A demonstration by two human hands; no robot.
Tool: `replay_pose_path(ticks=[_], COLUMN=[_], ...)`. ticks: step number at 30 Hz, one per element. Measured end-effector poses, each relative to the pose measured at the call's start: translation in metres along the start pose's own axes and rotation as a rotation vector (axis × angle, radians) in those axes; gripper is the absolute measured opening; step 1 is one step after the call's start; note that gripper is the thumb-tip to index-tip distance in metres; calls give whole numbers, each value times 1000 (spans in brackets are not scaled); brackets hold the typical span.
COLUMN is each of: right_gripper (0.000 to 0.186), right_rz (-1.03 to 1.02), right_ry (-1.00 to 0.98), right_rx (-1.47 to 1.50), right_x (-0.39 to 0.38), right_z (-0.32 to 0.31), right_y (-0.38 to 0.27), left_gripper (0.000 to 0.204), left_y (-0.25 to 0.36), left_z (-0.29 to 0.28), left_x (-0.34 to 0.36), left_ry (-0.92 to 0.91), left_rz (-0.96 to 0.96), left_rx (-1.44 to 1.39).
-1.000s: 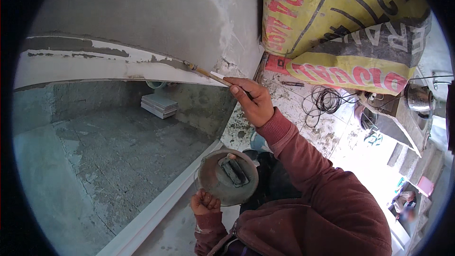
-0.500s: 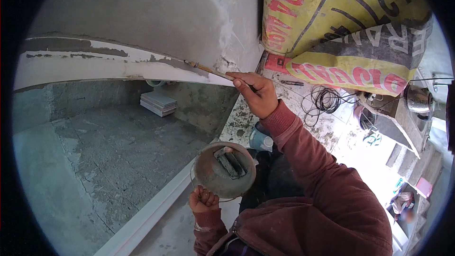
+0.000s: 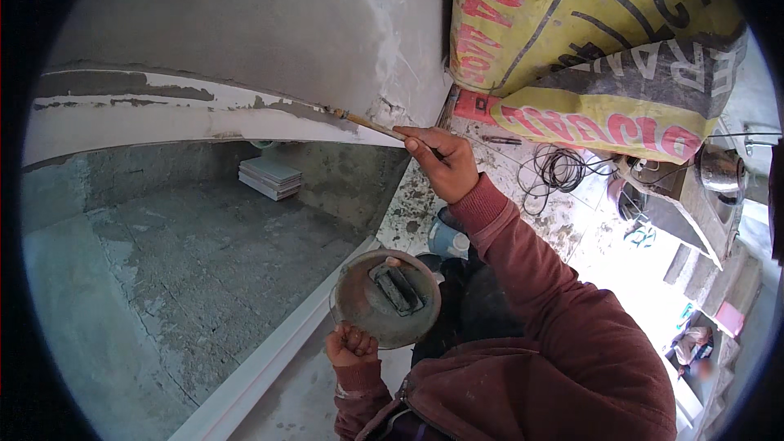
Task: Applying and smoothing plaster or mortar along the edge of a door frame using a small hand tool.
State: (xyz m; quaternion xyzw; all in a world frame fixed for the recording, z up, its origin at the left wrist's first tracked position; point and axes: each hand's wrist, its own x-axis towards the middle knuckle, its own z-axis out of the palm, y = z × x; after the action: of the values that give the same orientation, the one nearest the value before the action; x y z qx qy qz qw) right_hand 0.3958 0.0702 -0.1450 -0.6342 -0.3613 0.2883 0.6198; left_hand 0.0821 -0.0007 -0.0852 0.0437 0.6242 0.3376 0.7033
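Observation:
My right hand [image 3: 443,162] is closed around the handle of a slender wooden-handled brush [image 3: 363,121]. The brush's dark tip rests at the upper edge of a white curved band [image 3: 278,124], where grey plaster meets it. Lower down, my left hand [image 3: 352,344] is curled in a fist at the near-left rim of a round bucket [image 3: 355,298] with a thin wire handle. The fingers seem to hold this bucket, though their exact grip is hidden. Inside the bucket lies a dark rectangular block-like tool [image 3: 398,290] in greyish residue.
Below the band is a rough concrete recess with a stack of tiles [image 3: 269,177]. A blue-and-white pail [image 3: 449,234] stands by my legs. Coiled black cable [image 3: 559,175] lies on the floor at right, beneath a yellow printed tarp [image 3: 588,41]. A person [image 3: 694,351] is at far right.
The brush tip has shifted slightly to the right along the band's upper edge. My left hand and the bucket stay almost in place; the bucket's tilt differs slightly.

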Motion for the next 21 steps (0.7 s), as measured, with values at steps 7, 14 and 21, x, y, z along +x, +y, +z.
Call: replay_pose_path(ticks=[7,14,21], right_gripper=[21,21,23], right_rz=[27,13,100], right_ry=[-22,9,-55], right_rx=[-17,2,1], right_x=[-1,-2,-2], right_z=[1,3,0], right_y=[0,9,11], left_gripper=[21,23,23], left_y=[2,3,6], left_z=[-3,2,-3], left_x=[0,0,4], left_ry=[-59,-62,-126], left_rz=[0,5,0], left_rx=[10,14,13])
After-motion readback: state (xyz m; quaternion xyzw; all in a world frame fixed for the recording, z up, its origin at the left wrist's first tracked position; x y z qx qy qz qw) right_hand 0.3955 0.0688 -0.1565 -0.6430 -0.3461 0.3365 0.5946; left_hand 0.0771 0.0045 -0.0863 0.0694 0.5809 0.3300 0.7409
